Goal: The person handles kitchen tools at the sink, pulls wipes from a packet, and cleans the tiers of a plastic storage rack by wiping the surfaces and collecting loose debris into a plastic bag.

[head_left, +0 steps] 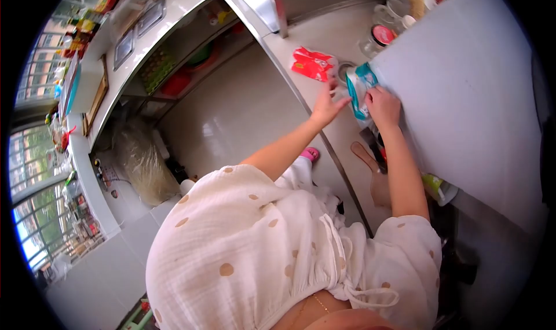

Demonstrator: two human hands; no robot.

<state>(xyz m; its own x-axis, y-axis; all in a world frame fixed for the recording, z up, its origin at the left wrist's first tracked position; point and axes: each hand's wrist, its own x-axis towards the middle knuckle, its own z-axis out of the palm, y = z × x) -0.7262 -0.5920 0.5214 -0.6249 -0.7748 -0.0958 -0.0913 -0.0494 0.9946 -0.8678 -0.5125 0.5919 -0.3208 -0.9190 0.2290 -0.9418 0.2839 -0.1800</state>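
A teal-and-white plastic packet (360, 92) stands on the counter against the pale panel. My right hand (383, 106) has its fingers curled at the packet's right edge, gripping it. On the packet's left side, my left hand (328, 106) is open, thumb and fingers apart. Its thumb tip is close to the packet; whether it touches is unclear. A red-and-white packet (313, 63) lies just beyond my left hand. Between the two packets a small round container (344, 69) is partly hidden.
Beyond my hands stand a jar with a red lid (383, 35) and several clear containers. A wooden spatula (364, 155) lies beside my right forearm, near a green container (431, 185). The pale panel (463, 92) rises at the right. Under-counter shelves (185, 63) are at the left.
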